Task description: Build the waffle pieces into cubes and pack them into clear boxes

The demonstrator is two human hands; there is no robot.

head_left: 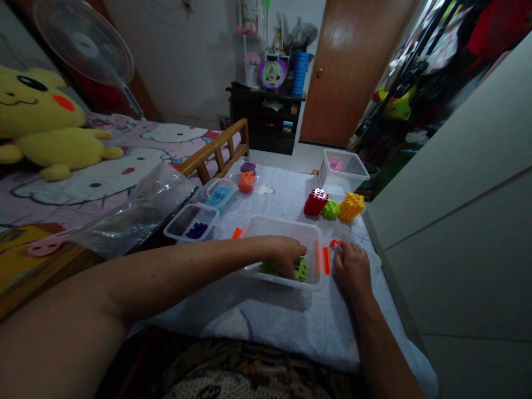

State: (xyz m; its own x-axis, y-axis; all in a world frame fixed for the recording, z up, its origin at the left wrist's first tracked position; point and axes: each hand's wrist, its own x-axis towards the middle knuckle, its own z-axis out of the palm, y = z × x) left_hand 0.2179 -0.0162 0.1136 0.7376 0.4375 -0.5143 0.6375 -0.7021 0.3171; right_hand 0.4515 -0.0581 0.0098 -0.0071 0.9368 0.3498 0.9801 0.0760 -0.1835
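Observation:
My left hand [285,255] reaches down into a clear plastic box [286,228] with orange clips, its fingers curled among green interlocking pieces [300,269] at the near end. My right hand [352,266] rests on the white cloth just right of the box, fingers bent around a small orange piece [336,243]. Beyond the box stand three built cubes: a red cube [316,201], a green cube [331,209] and a yellow cube [351,206].
Small clear tubs hold purple pieces [197,229], blue pieces [219,195] and orange pieces [246,181] at the left. An empty-looking clear bin [343,172] stands at the back. A plastic bag [137,213], a bed with a yellow plush [45,122], and a grey wall [457,221] flank the table.

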